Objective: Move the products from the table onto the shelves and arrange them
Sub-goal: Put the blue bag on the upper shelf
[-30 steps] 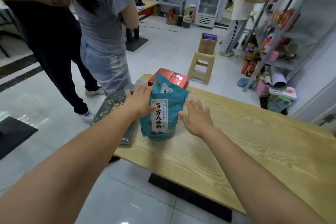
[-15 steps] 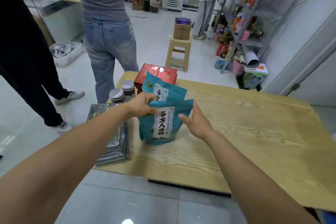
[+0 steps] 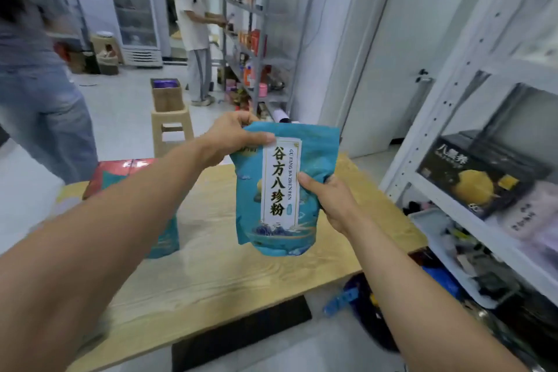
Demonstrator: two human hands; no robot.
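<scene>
- Currently aloft: teal pouch [image 3: 282, 181], white label facing the camera, upright above the tabletop [image 3: 211, 275] and clear of it.
- Left grip [image 3: 238, 139]: thumb and fingers pinch the pouch's top left corner.
- Right grip [image 3: 330, 201]: closed round the pouch's right edge, thumb on the label.
- Second teal pouch [image 3: 165, 241]: on the tabletop, partly hidden by the left forearm; red box [image 3: 120, 167] behind.
- Cardboard box [image 3: 167, 98] on stool [image 3: 172, 127]: purple item inside.
- Shelf unit [image 3: 453, 118], right: black box [image 3: 483, 181]; white bin [image 3: 434, 228] below holding mixed goods, blurred.

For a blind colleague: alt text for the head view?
A left hand and right hand hold a teal pouch upright above a wooden table, the left at its top corner, the right at its side. A second teal pouch and a red box sit on the table.
</scene>
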